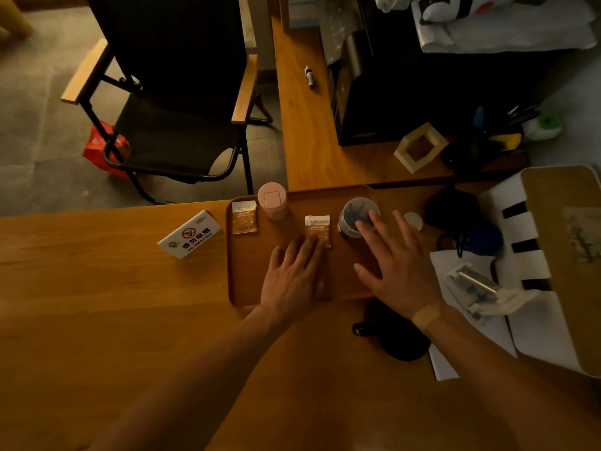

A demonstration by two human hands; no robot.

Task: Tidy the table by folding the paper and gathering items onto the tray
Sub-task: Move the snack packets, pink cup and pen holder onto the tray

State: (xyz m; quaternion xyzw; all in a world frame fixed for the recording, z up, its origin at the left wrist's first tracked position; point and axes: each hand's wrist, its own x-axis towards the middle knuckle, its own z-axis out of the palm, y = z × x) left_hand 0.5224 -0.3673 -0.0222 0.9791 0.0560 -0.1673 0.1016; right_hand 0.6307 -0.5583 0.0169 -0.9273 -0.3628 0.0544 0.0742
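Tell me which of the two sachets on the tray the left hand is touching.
The right-hand sachet, beside the clear jar: the left hand has its fingertips on its lower edge. The other sachet, by the pink container, lies untouched.

Brown rectangular tray [247, 275] at frame centre, lying flat. On it: a sachet [244, 217] in its upper left corner, an upright pink lidded canister [273, 200] beside it, a second sachet [318, 229] at mid-tray, and a clear round container [356, 219] to the right. White paper [468, 278] lies at right.
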